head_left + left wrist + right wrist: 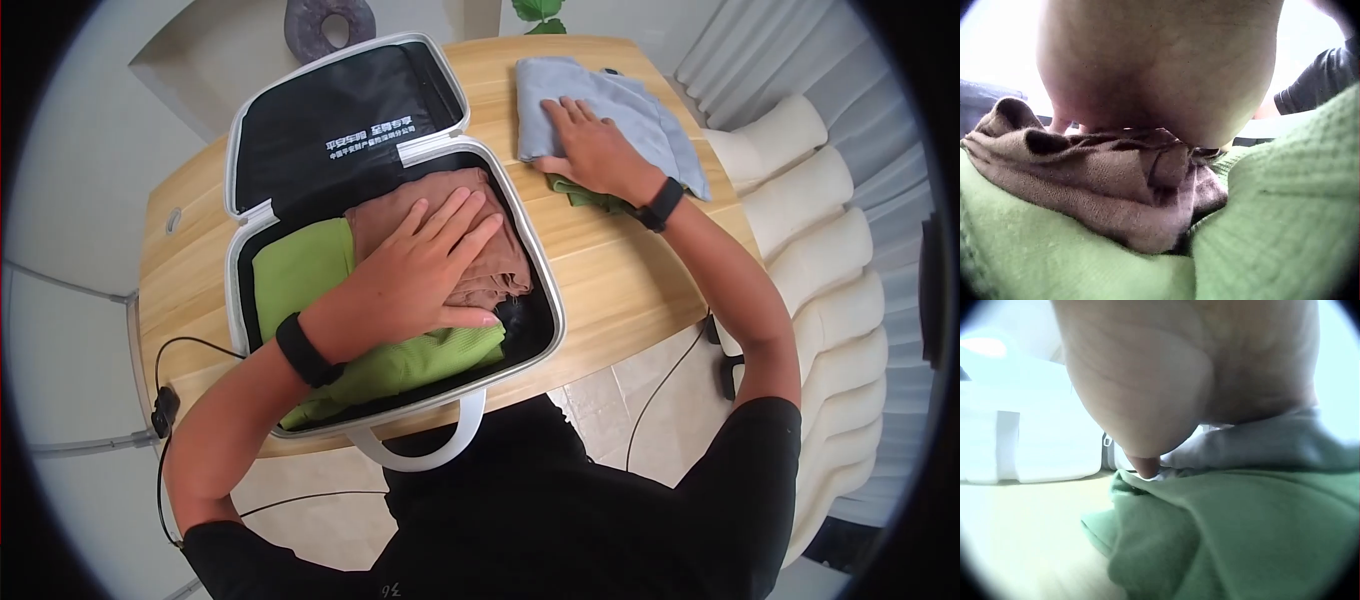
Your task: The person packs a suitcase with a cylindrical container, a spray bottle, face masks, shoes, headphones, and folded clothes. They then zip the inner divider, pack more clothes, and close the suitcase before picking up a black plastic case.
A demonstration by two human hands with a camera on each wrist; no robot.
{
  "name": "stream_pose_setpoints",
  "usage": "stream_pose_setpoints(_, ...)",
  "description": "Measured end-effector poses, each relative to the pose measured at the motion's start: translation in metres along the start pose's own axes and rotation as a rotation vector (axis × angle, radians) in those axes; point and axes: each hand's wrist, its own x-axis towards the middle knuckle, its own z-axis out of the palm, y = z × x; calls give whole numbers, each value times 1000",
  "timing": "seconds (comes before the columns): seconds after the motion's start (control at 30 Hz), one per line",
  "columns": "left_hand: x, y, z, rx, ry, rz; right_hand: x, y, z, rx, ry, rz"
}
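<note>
My left hand [408, 272] lies with straight fingers on a folded brown cloth [400, 208] inside a small white suitcase [552, 290]. Green folded clothing [300, 262] sits beside and below the brown piece, with a ribbed green part [430, 358] toward the handle. The left wrist view shows the brown folds [1104, 181] under the palm, between green fabrics. Over on the table's right side, my right hand [598, 152] rests flat, fingers spread, on a folded light blue-grey cloth [650, 120]. A darker green cloth [1210, 525] sticks out beneath it in the right wrist view.
The suitcase's black-lined lid [330, 120] leans open at the back on the wooden table [620, 270]. Its white handle [440, 452] juts past the near table edge. A cream padded seat [815, 240] stands at the right, and a black cable [165, 440] runs at the left.
</note>
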Motion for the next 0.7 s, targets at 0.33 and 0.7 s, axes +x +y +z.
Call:
stream_pose_setpoints(0.33, -14, 11, -19, -87, -19, -49, 26, -19, 2, -111, 16, 96)
stream_pose_setpoints(0.7, -28, 15, -41, -99, 48, -86, 16, -5, -6, 13, 309, 73)
